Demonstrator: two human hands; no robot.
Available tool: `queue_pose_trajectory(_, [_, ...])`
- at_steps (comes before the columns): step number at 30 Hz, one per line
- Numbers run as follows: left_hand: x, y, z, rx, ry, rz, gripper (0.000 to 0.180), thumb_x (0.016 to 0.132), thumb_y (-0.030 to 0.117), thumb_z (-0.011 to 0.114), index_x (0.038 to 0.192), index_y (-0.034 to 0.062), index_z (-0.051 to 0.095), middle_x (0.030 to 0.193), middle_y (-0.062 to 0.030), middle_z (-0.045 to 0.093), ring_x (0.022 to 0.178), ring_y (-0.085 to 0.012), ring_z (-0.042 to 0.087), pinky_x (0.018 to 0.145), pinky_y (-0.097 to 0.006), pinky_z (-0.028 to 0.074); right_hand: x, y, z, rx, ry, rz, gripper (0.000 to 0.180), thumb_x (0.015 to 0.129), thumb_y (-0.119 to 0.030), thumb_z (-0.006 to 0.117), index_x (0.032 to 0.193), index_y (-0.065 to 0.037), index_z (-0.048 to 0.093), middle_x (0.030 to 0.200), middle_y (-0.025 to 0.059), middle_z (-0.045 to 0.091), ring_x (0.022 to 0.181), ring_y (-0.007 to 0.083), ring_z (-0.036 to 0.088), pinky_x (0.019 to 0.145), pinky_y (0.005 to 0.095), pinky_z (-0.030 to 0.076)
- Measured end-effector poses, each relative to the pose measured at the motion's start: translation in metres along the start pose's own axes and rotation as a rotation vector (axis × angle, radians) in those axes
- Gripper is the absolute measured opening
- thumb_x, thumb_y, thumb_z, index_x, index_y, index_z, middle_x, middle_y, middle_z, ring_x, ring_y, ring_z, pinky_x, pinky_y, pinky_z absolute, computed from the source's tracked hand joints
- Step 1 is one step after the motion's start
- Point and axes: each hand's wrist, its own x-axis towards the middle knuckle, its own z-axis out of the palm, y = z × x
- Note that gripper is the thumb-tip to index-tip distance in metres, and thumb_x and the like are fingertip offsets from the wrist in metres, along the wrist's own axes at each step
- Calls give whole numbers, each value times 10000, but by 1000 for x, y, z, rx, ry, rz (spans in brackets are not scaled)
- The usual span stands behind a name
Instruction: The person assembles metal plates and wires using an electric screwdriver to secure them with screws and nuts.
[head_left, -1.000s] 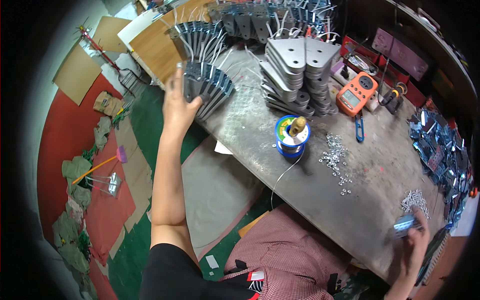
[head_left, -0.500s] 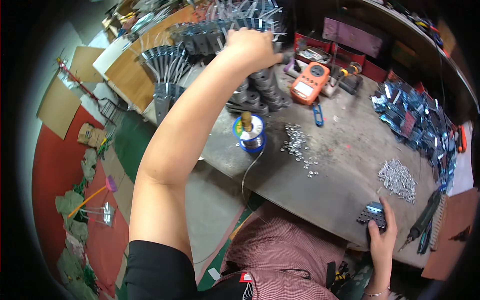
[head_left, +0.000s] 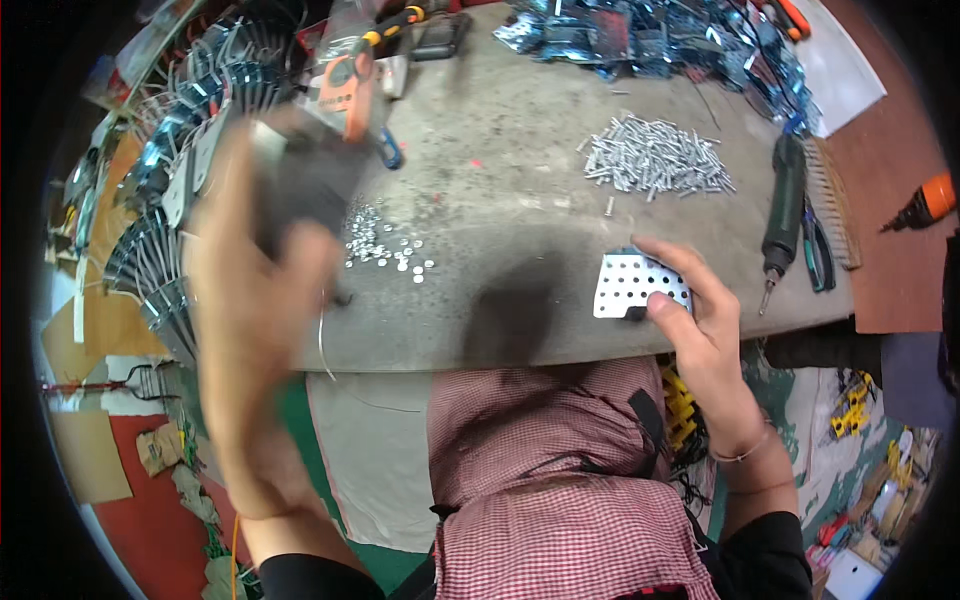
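My left hand (head_left: 240, 270), smeared by motion, is raised over the left part of the bench with its thumb and fingers round a dark grey flat piece (head_left: 310, 185). Blur hides the exact shape of that piece. Near the front edge, my right hand (head_left: 705, 315) has its thumb and forefinger closed on a small perforated metal plate (head_left: 622, 280). The plate's bright face with rows of holes is turned up, and part of it lies under the thumb. Beyond it on the bench is a pile of small silvery screws or rivets (head_left: 655, 158).
Loose nuts (head_left: 375, 240) lie near my left hand. An orange meter (head_left: 345, 95) stands behind them. Assemblies with grey wires (head_left: 150, 265) crowd the left side. To the right are an electric screwdriver (head_left: 784, 200), pliers (head_left: 818, 245) and a brush (head_left: 832, 205). Blue film-covered parts (head_left: 610, 35) lie at the back.
My left hand has come back from the stacked grey parts at the rear left, bringing a dark piece. The plate in my right hand now shows its bright face. My view has swung right.
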Motion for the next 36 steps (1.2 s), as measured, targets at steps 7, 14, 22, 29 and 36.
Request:
queue_pose_trajectory(7, [-81,4,108,-1059,-451,-413,496,846,100,556,1291,-40,387,1119,-91,516,957,-167,528,863,-296,437,5,-2,27,-259,9,-370,364,803,-48,552,1161,-66,613,1079,157,575,972,321,541,882,398,432])
queue_pose_trajectory(14, [-84,-11,111,-1135,-327,-442,409,942,176,515,1288,-19,417,1079,-70,583,962,-123,554,845,-255,443,17,-4,10,-315,-107,-374,326,776,-59,604,1093,-111,660,1204,193,539,1045,331,530,922,406,415])
queue_pose_trajectory(22, [-83,-18,117,-1228,-174,-559,388,925,177,503,1239,-43,448,1044,-151,620,861,-225,646,750,-337,538,89,42,-1,-862,41,-140,150,759,-137,647,849,-24,608,866,123,596,747,298,609,662,393,487])
queue_pose_trajectory(29, [-82,-8,107,-1391,-6,-747,405,912,122,447,1273,-57,409,1081,-185,608,899,-272,649,775,-347,539,89,33,1,-837,-9,-188,110,717,-125,633,799,-63,595,799,115,590,719,305,602,644,395,475])
queue_pose_trajectory(36, [-82,-17,109,-1384,-94,-671,405,914,97,433,1288,-54,392,1113,-177,594,973,-256,627,840,-343,518,85,16,1,-942,-242,-490,108,730,-63,603,836,-44,592,764,132,575,710,330,596,647,414,480])
